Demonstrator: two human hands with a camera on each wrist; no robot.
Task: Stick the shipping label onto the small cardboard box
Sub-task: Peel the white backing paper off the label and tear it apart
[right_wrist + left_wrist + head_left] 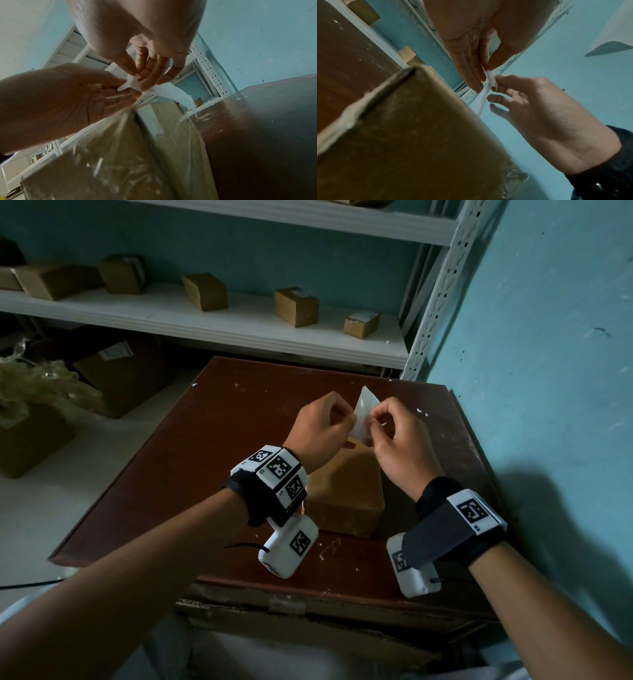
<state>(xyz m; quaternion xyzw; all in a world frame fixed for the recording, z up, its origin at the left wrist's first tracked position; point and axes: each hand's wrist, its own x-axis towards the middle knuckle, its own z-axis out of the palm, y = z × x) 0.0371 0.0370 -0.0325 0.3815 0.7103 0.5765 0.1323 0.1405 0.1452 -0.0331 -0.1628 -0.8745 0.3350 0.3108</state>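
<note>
A small cardboard box (pixel 346 494), its top covered in clear tape, sits on a dark red-brown table (pixel 212 460). Both hands hover just above its far end with a white shipping label (pixel 363 416) between them. My left hand (pixel 347 419) pinches the label's left edge with thumb and fingers. My right hand (pixel 373 422) pinches a corner of it with thumb and index finger. In the left wrist view the label (pixel 482 102) hangs edge-on above the box (pixel 419 135). In the right wrist view the label (pixel 168 92) curls over the box (pixel 137 148).
A white metal shelf (pixel 239 330) behind the table carries several small cardboard boxes. A teal wall (pixel 534 378) stands close on the right. Larger boxes (pixel 123 378) and crumpled plastic lie on the floor at the left. Small white paper scraps dot the table.
</note>
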